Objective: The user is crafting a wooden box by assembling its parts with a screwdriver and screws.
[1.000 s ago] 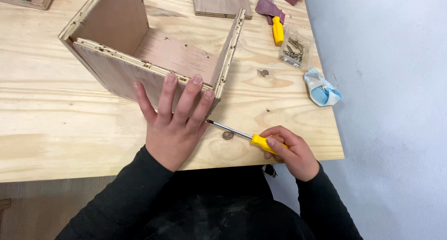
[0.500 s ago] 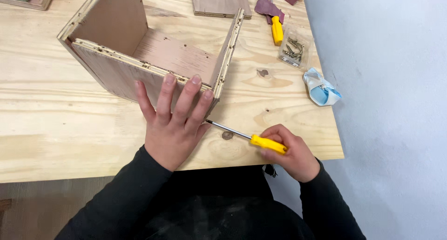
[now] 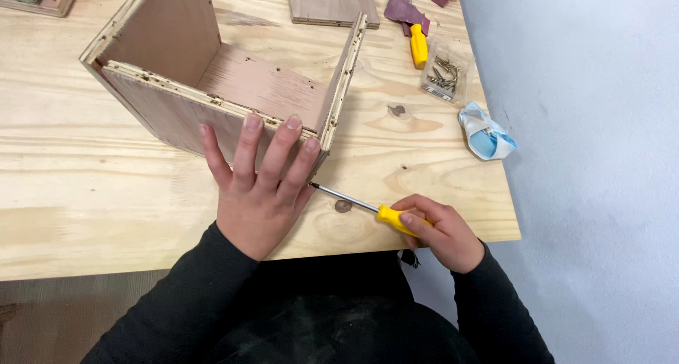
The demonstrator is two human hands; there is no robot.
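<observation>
While your left hand (image 3: 258, 187) lies flat, fingers spread, against plywood box (image 3: 212, 88), right hand (image 3: 438, 230) grips yellow screwdriver (image 3: 368, 210), tip at box corner

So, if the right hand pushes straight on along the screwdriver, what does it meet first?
The right hand points its screwdriver up-left; the tip already seems to touch the wooden box at its lower near corner, just beside the left hand pressed on that panel.
</observation>
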